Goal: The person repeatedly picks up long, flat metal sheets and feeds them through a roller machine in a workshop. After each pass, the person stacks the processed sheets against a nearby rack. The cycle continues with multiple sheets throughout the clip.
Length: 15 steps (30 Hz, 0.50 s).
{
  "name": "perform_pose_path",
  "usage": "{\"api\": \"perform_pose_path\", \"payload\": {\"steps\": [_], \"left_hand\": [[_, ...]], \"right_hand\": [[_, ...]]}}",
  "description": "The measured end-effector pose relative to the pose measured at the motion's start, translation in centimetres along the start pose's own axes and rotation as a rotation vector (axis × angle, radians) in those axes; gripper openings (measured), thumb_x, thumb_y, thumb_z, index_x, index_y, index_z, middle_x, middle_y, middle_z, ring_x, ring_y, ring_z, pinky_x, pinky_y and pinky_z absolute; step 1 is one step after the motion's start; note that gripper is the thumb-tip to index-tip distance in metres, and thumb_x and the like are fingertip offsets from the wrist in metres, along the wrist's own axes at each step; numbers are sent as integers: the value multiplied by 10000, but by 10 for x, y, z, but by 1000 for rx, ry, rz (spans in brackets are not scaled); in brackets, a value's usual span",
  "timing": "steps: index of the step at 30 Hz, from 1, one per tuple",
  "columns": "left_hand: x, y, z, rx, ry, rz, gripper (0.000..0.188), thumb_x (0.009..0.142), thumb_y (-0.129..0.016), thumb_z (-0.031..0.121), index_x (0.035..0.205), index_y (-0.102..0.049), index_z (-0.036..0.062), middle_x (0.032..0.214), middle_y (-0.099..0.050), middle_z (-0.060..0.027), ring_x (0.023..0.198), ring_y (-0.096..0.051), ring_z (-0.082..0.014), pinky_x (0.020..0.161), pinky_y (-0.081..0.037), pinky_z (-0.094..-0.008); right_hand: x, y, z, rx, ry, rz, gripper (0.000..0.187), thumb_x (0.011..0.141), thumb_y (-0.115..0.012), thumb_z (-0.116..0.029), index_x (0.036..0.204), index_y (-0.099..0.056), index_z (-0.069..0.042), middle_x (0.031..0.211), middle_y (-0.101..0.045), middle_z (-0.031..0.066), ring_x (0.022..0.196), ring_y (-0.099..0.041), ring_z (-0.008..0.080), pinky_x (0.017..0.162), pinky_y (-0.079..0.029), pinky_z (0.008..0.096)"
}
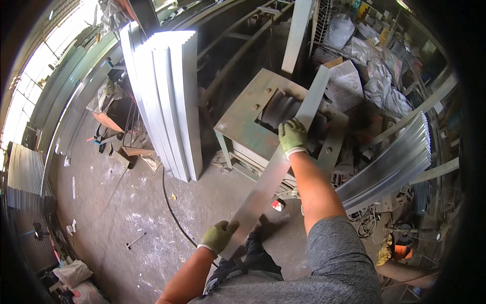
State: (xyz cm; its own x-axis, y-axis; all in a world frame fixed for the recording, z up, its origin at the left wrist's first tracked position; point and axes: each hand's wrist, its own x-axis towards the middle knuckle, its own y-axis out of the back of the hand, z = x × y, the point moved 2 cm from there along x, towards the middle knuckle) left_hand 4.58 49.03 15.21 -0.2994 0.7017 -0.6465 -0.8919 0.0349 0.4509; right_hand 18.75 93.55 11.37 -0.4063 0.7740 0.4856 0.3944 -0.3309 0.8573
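A long flat metal profile (266, 185) slants from near my body up across a worn green-grey machine (243, 109). Its far end reaches past an opening in the machine's top, where a dark roller or drum (281, 109) shows. My left hand (218, 237), in a green work glove, grips the near end by its left edge. Farther up, beside the opening, my right hand (292, 136), gloved the same way, is closed over the profile's top. The fingers' undersides are hidden on both hands.
Tall silvery profiles (169, 101) stand upright left of the machine; another stack (390, 164) leans at right. A black cable (169, 202) crosses the concrete floor (126, 243). Behind the machine are a white box (345, 86) and plastic sacks (382, 83). Another person's arm (405, 272) shows lower right.
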Motion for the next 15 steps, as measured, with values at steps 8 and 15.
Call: {"api": "perform_pose_path", "payload": {"steps": [8,15], "left_hand": [[-16,-17,-78,-37,19,72,646,1035,-630,680,1100,-789,58,934,-781,-210,892,-755,-365,810,-577,-471],[-50,-20,-161,-47,32,34,691,1015,-599,751,1075,-791,90,931,-773,-217,953,-761,-429,816,-575,-498]], "right_hand": [[-53,6,-36,71,105,103,332,1039,-629,-330,921,-782,-60,1133,-781,116,1279,-648,380,1156,-470,503],[-117,29,-94,25,109,-68,286,1027,-587,-302,951,-751,-80,1168,-739,110,1360,-553,395,1216,-402,503]]}}
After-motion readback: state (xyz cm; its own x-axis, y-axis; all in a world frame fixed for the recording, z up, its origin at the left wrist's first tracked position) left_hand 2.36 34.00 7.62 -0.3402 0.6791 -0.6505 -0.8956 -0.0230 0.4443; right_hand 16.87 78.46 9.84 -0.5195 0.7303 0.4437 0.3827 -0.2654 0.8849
